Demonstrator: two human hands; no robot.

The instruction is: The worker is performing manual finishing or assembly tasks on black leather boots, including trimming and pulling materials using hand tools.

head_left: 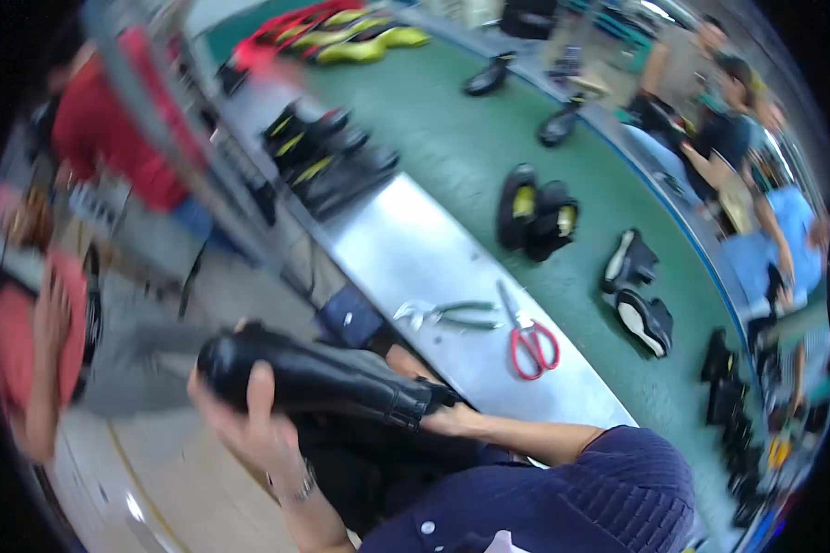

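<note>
A glossy black leather boot (318, 373) is being held lengthwise above the lap, toe toward nine o'clock. Its toe end is being clasped in the blurred left hand (260, 431), the grip spread as wide as the toe; its other end is being gripped more tightly in the right hand (444, 419), whose fingers are partly being hidden. The boot appears to be largely made up, a strap seemingly being fitted at its right end; what is left cannot be told. No tool is being used: from the boot, green-handled metal pliers (466, 313) are being left at two o'clock and red-handled scissors (528, 346) near three, both being carried on the silver metal bench (378, 230) and taking up its nearest stretch. Black shoes with yellow linings (537, 214) are being kept farther out at two o'clock, and a row of dark shoes (332, 161) at twelve. Toward eleven, the view of a red-shirted co-worker (106, 120) is being partly blocked by a grey metal post (148, 111).
</note>
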